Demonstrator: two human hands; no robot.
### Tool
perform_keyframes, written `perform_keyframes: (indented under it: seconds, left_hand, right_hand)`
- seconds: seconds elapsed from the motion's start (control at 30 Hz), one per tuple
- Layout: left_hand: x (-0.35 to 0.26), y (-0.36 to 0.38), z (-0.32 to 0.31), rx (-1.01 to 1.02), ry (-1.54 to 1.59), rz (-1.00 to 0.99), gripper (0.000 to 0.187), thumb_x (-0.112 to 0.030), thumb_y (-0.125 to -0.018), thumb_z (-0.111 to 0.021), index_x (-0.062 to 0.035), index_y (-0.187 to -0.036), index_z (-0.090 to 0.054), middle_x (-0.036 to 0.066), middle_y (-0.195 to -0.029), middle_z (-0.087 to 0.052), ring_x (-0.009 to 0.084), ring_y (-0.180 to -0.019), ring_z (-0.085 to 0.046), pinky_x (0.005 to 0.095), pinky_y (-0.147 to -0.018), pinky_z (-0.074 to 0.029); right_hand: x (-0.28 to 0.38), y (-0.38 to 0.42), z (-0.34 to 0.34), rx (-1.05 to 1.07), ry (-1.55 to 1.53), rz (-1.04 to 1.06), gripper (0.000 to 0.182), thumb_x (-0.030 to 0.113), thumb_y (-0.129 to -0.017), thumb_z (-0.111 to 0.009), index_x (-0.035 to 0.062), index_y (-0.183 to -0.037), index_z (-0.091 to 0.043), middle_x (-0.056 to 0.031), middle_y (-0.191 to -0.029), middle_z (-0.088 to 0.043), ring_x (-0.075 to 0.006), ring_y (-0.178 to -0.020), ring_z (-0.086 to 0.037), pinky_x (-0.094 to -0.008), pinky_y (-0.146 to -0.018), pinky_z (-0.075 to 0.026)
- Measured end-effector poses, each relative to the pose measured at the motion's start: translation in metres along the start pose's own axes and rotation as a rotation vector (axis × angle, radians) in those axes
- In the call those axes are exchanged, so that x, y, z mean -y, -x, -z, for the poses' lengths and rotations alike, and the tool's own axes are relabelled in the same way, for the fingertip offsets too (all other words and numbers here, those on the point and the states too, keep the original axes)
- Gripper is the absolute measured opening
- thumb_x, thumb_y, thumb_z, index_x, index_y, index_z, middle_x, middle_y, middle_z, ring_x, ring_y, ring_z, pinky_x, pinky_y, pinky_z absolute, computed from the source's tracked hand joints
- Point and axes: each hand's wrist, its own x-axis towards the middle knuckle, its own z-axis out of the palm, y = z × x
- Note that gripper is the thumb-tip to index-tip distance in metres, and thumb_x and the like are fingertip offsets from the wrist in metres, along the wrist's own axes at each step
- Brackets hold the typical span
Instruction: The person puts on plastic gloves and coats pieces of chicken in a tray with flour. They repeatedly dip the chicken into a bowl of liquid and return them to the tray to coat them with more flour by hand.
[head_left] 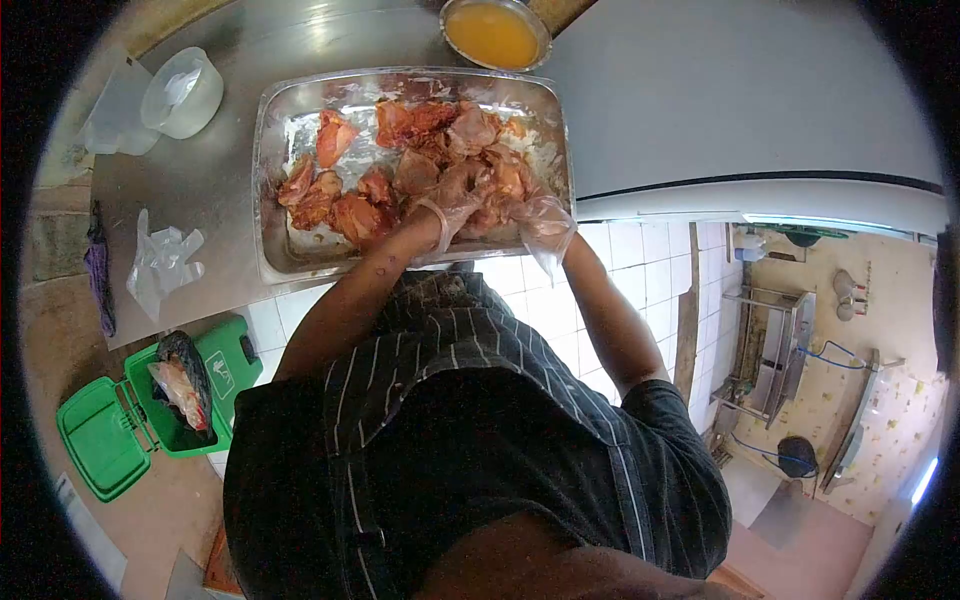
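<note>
I'm looking straight down over a striped apron (470,350) at a metal tray (270,180) sitting on a steel counter (200,170). The tray holds a heap of reddish, marinated meat pieces (400,170), spread from its left side across to the right.

Both hands are in the tray, each inside a thin clear plastic glove. The left hand (445,205) is buried among the pieces near the middle of the tray's near edge, fingers curled into the meat. The right hand (525,205) is just beside it, toward the tray's right corner, also pressed into the pile; loose glove plastic hangs off its wrist over the tray rim. The two hands are close together, nearly touching. I can't tell whether either one is actually clamped on a single piece or only pushing through the heap.

Beyond the tray's far edge stands a round bowl of orange liquid (492,35). To the left on the counter I see a clear plastic container (185,92) and a crumpled spare glove (160,262). Down on the floor, an open green bin (150,410) holds scraps.
</note>
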Motion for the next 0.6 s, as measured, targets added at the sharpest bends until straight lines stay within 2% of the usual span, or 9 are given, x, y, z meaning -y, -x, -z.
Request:
perform_keyframes:
  seconds: [0.1, 0.2, 0.3, 0.37, 0.4, 0.43, 0.5, 0.57, 0.6]
  left_hand:
    - [-0.009, 0.002, 0.007, 0.134, 0.077, 0.202, 0.06, -0.042, -0.089, -0.053, -0.0042, -0.134, -0.037, 0.016, -0.131, -0.048, 0.0311, -0.117, -0.047, 0.0387, -0.098, -0.037]
    - [0.014, -0.001, 0.012, 0.02, -0.126, 0.131, 0.031, -0.028, -0.088, -0.059, -0.0064, -0.109, -0.054, 0.01, -0.103, -0.056, 0.0225, -0.09, -0.055, 0.0332, -0.083, -0.044]
    - [0.034, 0.001, 0.032, -0.295, 0.394, 0.181, 0.028, -0.027, -0.088, -0.06, -0.0069, -0.107, -0.055, 0.008, -0.103, -0.057, 0.0194, -0.093, -0.055, 0.0326, -0.083, -0.045]
    - [0.05, 0.001, 0.059, -0.659, 0.616, 0.034, 0.031, -0.027, -0.088, -0.061, -0.007, -0.11, -0.053, 0.007, -0.105, -0.058, 0.0195, -0.098, -0.056, 0.0329, -0.087, -0.044]
    - [0.053, 0.004, 0.069, -0.841, 0.722, -0.042, 0.032, -0.027, -0.088, -0.061, -0.0071, -0.111, -0.052, 0.007, -0.106, -0.058, 0.0195, -0.1, -0.056, 0.0331, -0.089, -0.044]
    - [0.047, 0.008, 0.078, -0.838, 0.716, -0.043, 0.032, -0.027, -0.088, -0.061, -0.0071, -0.111, -0.052, 0.007, -0.106, -0.058, 0.0195, -0.1, -0.056, 0.0331, -0.089, -0.044]
    - [0.027, 0.02, 0.099, -0.851, 0.834, -0.063, 0.038, -0.027, -0.088, -0.062, -0.0068, -0.117, -0.049, 0.008, -0.111, -0.057, 0.0197, -0.101, -0.056, 0.0323, -0.089, -0.044]
    - [0.027, 0.025, 0.102, -0.858, 0.876, 0.039, 0.04, -0.026, -0.087, -0.062, -0.0068, -0.119, -0.048, 0.009, -0.111, -0.058, 0.0195, -0.099, -0.056, 0.0314, -0.087, -0.044]
    - [0.041, 0.023, 0.1, -0.856, 0.851, 0.016, 0.039, -0.028, -0.088, -0.062, -0.0061, -0.117, -0.05, 0.009, -0.109, -0.059, 0.021, -0.101, -0.057, 0.0325, -0.087, -0.046]
  right_hand:
    - [0.043, 0.004, -0.009, -0.109, -0.302, -0.023, 0.055, 0.02, -0.081, -0.063, 0.0092, -0.131, -0.044, -0.0143, -0.131, -0.048, -0.0287, -0.119, -0.046, -0.0384, -0.108, -0.03]
    - [0.019, -0.004, -0.007, -0.122, -0.094, -0.013, 0.05, 0.01, -0.082, -0.061, 0.0092, -0.13, -0.046, -0.0137, -0.132, -0.046, -0.0269, -0.12, -0.046, -0.0382, -0.108, -0.03]
    - [0.079, -0.017, -0.018, -0.132, -0.049, 0.1, 0.051, 0.004, -0.081, -0.059, 0.0087, -0.13, -0.045, -0.0141, -0.133, -0.046, -0.0277, -0.122, -0.045, -0.0373, -0.108, -0.032]
    - [0.135, -0.025, -0.014, -0.05, -0.645, -0.122, 0.054, 0.004, -0.079, -0.058, 0.0133, -0.13, -0.047, -0.0135, -0.133, -0.048, -0.0305, -0.123, -0.044, -0.0368, -0.108, -0.032]
    - [0.049, -0.04, 0.02, 0.03, -0.044, 0.028, 0.053, 0.008, -0.079, -0.059, 0.0155, -0.131, -0.047, -0.013, -0.132, -0.049, -0.0313, -0.123, -0.044, -0.0369, -0.107, -0.033]
    - [0.056, -0.037, 0.021, 0.027, -0.049, 0.031, 0.053, 0.008, -0.079, -0.059, 0.0155, -0.131, -0.047, -0.013, -0.132, -0.049, -0.0313, -0.123, -0.044, -0.0369, -0.107, -0.033]
    - [0.089, -0.036, 0.022, 0.225, 1.227, -0.042, 0.054, 0.016, -0.08, -0.061, 0.0152, -0.132, -0.046, -0.0128, -0.13, -0.051, -0.0287, -0.119, -0.048, -0.0376, -0.104, -0.035]
    - [0.079, -0.041, -0.001, 0.227, 1.047, -0.115, 0.056, 0.031, -0.083, -0.059, 0.0133, -0.134, -0.042, -0.014, -0.129, -0.051, -0.0271, -0.118, -0.05, -0.0368, -0.103, -0.035]
    - [0.082, -0.031, -0.018, 0.04, 0.922, -0.215, 0.059, 0.039, -0.083, -0.058, 0.0133, -0.134, -0.042, -0.0139, -0.128, -0.052, -0.0262, -0.117, -0.05, -0.0361, -0.103, -0.034]
